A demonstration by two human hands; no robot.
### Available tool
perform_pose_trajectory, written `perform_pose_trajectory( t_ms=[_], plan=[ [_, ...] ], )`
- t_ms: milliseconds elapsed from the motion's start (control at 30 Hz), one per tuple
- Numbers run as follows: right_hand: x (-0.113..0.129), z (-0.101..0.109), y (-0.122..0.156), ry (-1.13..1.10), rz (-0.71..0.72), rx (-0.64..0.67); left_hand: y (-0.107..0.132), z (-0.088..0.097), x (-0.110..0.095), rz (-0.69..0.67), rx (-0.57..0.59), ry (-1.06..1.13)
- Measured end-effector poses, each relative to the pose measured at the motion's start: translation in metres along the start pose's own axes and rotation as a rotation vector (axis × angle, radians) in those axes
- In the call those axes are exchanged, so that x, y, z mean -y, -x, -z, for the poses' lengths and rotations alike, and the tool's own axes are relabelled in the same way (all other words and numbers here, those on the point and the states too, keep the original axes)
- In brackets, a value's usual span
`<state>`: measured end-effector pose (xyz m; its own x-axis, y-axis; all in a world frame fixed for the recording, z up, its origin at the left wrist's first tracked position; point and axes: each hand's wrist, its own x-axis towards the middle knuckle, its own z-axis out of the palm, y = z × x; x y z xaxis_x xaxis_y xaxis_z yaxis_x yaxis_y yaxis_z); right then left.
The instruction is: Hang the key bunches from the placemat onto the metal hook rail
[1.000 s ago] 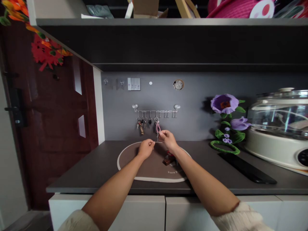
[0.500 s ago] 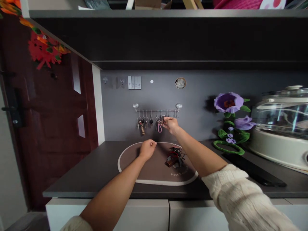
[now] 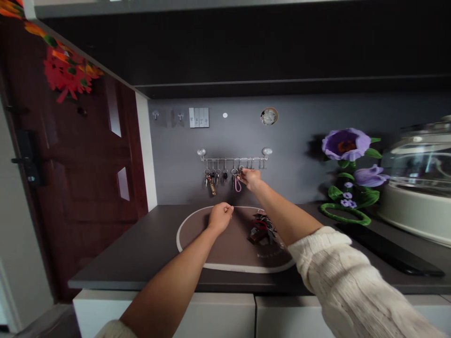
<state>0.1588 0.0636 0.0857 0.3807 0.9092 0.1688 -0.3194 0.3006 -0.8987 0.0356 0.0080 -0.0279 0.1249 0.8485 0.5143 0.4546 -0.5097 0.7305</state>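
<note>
A clear hook rail (image 3: 234, 159) is fixed to the grey wall, with several bunches of keys (image 3: 211, 180) hanging along its left and middle part. My right hand (image 3: 251, 180) is at the rail, its fingertips pinched on a key ring (image 3: 241, 168) at one of the hooks; the fingers partly hide the keys on it. Just left of those fingers hangs a bunch with a pink loop (image 3: 238, 184). Lower down, my left hand (image 3: 220, 218) is closed above the mat, with nothing showing in it. A pile of keys (image 3: 261, 229) lies on the mat's right side.
The brown mat (image 3: 225, 253) with a pale rim lies on the dark counter (image 3: 116, 256). To the right are purple fabric flowers (image 3: 347, 145), a black flat object (image 3: 391, 251) and a white appliance (image 3: 416, 206) with a transparent top. A shelf (image 3: 246, 47) overhangs the counter.
The view has shifted slightly, so the rail and counter sit a little further right in the picture. My right hand remains at the same key ring on the rail; my left hand stays closed.
</note>
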Motion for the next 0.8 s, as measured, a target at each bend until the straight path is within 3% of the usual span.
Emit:
perform_pose_trajectory(
  t_ms=[433, 800],
  plan=[
    [0.001, -0.005, -0.005, 0.051, 0.009, -0.029, -0.001, -0.002, 0.005, 0.000, -0.004, 0.011],
    [-0.012, 0.004, -0.009, 0.187, 0.036, -0.066, -0.001, -0.001, 0.005, 0.006, -0.007, 0.004]
  ],
)
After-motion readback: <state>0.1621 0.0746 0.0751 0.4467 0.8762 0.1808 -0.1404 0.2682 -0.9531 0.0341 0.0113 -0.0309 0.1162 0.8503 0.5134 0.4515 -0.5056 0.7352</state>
